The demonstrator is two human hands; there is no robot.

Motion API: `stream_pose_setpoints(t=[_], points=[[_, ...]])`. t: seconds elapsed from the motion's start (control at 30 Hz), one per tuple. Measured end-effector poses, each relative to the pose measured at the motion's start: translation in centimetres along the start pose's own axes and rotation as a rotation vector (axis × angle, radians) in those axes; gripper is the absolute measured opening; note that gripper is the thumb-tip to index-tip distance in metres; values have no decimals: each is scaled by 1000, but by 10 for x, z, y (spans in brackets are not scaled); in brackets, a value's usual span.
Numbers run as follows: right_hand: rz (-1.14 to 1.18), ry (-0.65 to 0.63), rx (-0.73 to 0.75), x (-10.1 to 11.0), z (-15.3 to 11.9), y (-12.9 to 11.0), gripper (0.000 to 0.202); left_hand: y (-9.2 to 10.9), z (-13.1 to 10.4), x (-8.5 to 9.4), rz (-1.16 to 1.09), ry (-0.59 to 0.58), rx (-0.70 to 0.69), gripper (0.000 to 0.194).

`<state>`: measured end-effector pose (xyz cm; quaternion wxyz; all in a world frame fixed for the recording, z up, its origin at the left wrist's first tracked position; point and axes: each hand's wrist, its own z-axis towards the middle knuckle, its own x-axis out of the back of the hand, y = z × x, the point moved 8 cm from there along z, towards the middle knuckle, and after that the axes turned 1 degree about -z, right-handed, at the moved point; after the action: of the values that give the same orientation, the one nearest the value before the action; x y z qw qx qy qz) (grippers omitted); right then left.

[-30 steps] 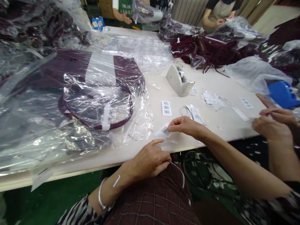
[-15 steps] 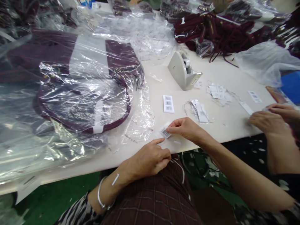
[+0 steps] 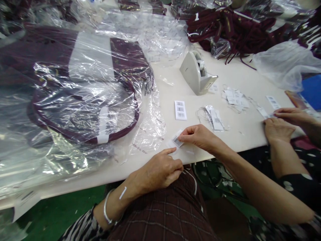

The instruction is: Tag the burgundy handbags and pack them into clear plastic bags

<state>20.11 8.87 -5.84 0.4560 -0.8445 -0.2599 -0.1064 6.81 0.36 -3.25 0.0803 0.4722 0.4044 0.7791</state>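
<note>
A small white barcode label (image 3: 177, 141) lies near the table's front edge, pinched at its right side by my right hand (image 3: 198, 136). My left hand (image 3: 160, 167) is just below and left of it, index finger stretched to the label's lower edge, the other fingers curled with nothing visible in them. Behind the label sits a white sheet with several barcodes (image 3: 180, 110). To its right lies a bundle of strung white tags (image 3: 215, 118). On the left, a maroon bag (image 3: 125, 57) lies inside clear plastic wrapping.
A grey tape dispenser (image 3: 194, 73) stands behind the tags. More tags (image 3: 235, 97) lie to its right. Maroon straps (image 3: 240, 30) are heaped at the back. Another person's hands (image 3: 279, 129) work at the right edge, near a blue item (image 3: 312, 90).
The other person's hands have shifted, one now reaching over the other near a tag. My hands keep almost the same pose at the label. The view has moved slightly.
</note>
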Motion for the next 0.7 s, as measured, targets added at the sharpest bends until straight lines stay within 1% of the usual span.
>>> stream_pose_setpoints(t=[0.3, 0.7], points=[[-54, 22, 32, 1, 2, 1, 19, 0, -1, -2, 28, -17, -11, 19], [-84, 51, 52, 1, 4, 6, 19, -1, -2, -2, 0, -9, -9, 18]])
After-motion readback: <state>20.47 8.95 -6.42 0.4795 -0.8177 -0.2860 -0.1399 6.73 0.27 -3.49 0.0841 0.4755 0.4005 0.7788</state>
